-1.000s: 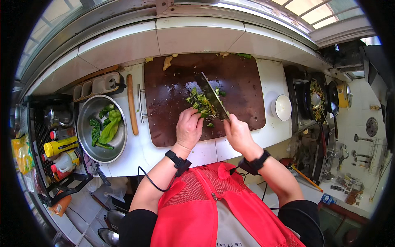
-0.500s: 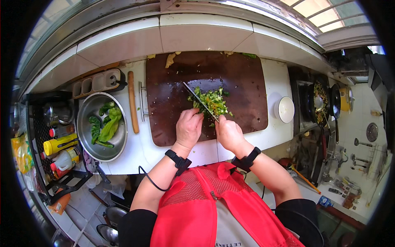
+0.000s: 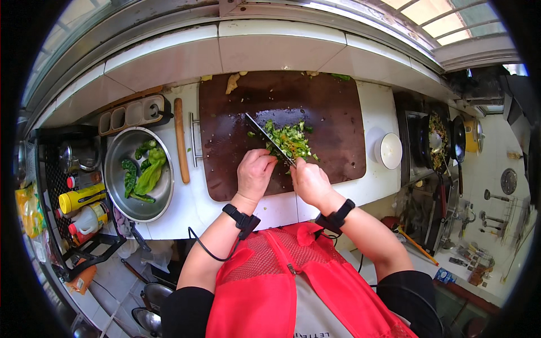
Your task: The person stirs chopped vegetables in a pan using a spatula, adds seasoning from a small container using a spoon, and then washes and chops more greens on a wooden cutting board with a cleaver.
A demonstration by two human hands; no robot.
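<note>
1. Right hand (image 3: 311,181), over the board's near edge: the knife (image 3: 264,133) is gripped by its handle, blade angled toward the board's far left.
2. Left hand (image 3: 255,173), over the board's near part: fingers are bunched just beside the blade; whether anything is pinched beneath cannot be told.
3. The chopped greens (image 3: 294,139) are heaped mid-board, right of the blade. Fingertips are best kept curled back, strokes kept even, and the heap gathered tight.
4. The board (image 3: 332,112) is wet and flecked with scraps; it is set on a white counter (image 3: 378,107).
5. Left of the board, a rolling pin (image 3: 181,141) is laid, then a basin (image 3: 145,209) holding whole greens (image 3: 151,179).
6. Right of it, a bowl (image 3: 389,151) is placed, then a filled wok (image 3: 422,142).
7. Beyond it, a barred window (image 3: 451,28) is seen.
</note>
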